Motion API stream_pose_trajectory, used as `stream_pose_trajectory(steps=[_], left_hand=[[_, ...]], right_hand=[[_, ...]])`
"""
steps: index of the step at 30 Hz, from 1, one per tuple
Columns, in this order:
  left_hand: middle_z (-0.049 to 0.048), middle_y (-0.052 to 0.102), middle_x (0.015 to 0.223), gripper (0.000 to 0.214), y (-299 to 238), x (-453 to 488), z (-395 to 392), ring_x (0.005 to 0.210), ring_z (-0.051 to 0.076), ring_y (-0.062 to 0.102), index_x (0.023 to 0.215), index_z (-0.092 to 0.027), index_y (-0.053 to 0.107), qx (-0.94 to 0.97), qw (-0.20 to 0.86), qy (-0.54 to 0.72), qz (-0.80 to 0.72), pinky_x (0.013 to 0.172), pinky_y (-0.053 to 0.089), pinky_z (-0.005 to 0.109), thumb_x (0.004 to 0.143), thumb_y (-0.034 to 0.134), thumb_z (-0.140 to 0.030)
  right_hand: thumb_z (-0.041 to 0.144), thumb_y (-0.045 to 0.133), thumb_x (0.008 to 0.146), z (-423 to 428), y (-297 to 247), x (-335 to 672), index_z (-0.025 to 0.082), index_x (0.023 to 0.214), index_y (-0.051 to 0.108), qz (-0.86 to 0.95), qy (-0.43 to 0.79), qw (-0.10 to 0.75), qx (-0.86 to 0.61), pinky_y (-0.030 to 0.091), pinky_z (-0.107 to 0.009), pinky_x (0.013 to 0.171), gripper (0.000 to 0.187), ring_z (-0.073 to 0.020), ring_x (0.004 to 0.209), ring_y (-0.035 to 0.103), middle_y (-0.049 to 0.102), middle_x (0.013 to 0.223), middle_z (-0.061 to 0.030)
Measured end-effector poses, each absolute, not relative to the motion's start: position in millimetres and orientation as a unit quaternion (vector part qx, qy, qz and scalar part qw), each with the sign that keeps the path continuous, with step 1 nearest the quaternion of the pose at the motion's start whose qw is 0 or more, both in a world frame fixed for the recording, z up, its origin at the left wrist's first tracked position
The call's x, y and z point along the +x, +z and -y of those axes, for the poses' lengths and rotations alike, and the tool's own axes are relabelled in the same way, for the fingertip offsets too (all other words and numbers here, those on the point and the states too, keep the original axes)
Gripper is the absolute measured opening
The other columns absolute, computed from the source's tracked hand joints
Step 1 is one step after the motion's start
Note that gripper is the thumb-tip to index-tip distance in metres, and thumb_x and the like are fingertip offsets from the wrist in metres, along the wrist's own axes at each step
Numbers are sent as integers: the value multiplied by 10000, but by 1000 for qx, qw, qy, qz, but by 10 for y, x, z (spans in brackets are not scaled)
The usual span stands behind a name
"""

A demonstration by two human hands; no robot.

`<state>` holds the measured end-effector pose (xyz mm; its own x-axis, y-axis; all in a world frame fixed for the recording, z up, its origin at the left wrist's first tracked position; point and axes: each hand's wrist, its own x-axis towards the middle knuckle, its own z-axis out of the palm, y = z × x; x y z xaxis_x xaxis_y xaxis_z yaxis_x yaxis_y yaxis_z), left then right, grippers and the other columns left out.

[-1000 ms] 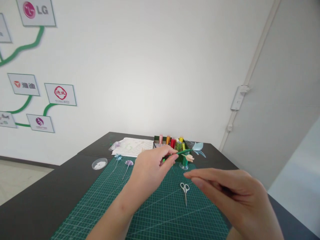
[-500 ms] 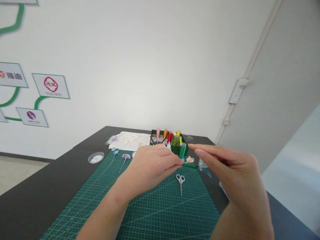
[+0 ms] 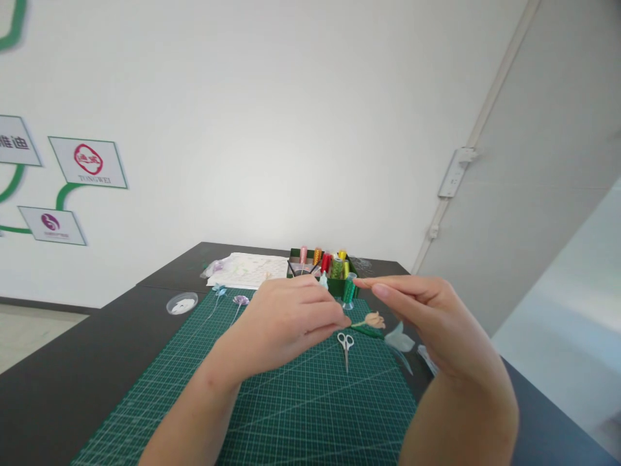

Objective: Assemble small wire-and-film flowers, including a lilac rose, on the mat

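My left hand [image 3: 301,320] is closed in a pinch over the cutting mat. From its fingertips a flower stem wrapped in green points right, ending in a pale blue flower [image 3: 398,338] with a long drooping petal or leaf. A small peach flower [image 3: 374,320] on a pale stem lies along it. My right hand [image 3: 427,304] is raised to the right, thumb and fingers pressed together; any thread between them is too fine to see. Just behind its fingertips stands a green thread spool [image 3: 349,291]. White-handled scissors [image 3: 346,349] lie on the mat below the flowers.
A green box [image 3: 334,285] of coloured thread spools stands at the back of the dark table. White sheets [image 3: 247,270], a blue flower [image 3: 219,290], a purple flower [image 3: 240,300] and a round clear dish [image 3: 182,303] are left on the table and green cutting mat [image 3: 310,414].
The flowers at my left fingertips have tilted downward, and the pale blue one shows more fully. My right hand has shifted slightly left, still pinched. The view has turned slightly right.
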<state>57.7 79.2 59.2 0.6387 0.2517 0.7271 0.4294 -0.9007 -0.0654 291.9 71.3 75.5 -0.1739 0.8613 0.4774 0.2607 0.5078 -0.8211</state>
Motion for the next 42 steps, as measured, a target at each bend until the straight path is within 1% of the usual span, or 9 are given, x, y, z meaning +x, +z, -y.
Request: stream_pose_trajectory(steps=[7,11,16,21,25,33,35,38,42], left_hand=[[-14,729,848,177,595,569,-784,768,129,642,937,-209,696,-886,148,-402,180,692,461,267,1046,569,-266],[-10,720,833,139,610,573,-751,746,126,633,937,-202,693,-882,145,-415,172,676,468,263,1029,597,-240],[-4,732,824,81,641,570,-693,752,127,642,932,-197,710,-862,165,-450,165,685,499,254,989,654,-186],[-9,720,767,69,660,581,-696,725,121,633,908,-186,708,-812,195,-527,156,706,509,255,929,721,-122],[0,732,785,104,648,593,-741,719,113,651,1001,-163,724,-773,202,-574,177,706,515,255,912,742,-111],[1,764,813,95,630,608,-791,673,106,655,994,-201,771,-740,110,-617,246,619,534,245,923,725,-157],[3,768,813,95,621,619,-809,647,111,651,990,-218,773,-735,73,-622,260,577,526,252,924,716,-181],[3,770,822,95,594,640,-849,625,117,653,990,-249,770,-733,29,-618,284,548,524,257,928,707,-215],[-16,750,791,71,559,675,-884,550,92,606,975,-249,746,-738,-31,-598,313,485,472,226,946,686,-228]], right_hand=[[472,760,830,-815,749,2907,265,931,879,690,339,500,-398,370,-269,477,259,-138,495,454,467,401,29],[476,767,824,-822,761,2900,259,908,880,680,351,523,-376,347,-277,470,259,-143,487,428,375,368,44],[432,791,811,-828,758,2887,285,912,878,674,365,529,-364,397,-279,500,199,-163,535,501,438,384,31],[454,808,803,-831,742,2866,268,877,873,687,418,469,-366,485,-303,591,211,-184,635,614,707,636,-31],[470,772,849,-834,737,2845,254,855,861,728,419,434,-326,501,-311,679,233,-187,708,624,699,686,-25],[488,730,869,-979,684,2823,205,785,802,668,400,539,-322,189,-267,474,304,-93,489,209,298,488,76],[501,726,868,-1052,669,2838,212,746,745,613,390,619,-298,255,-260,490,314,-103,507,273,333,526,67],[457,741,861,-1141,653,2867,228,775,679,559,308,698,-326,434,-267,664,253,-143,711,515,589,756,1],[384,703,913,-1125,632,2860,251,932,696,571,270,694,-345,481,-311,908,135,-183,1009,621,698,1040,-29]])
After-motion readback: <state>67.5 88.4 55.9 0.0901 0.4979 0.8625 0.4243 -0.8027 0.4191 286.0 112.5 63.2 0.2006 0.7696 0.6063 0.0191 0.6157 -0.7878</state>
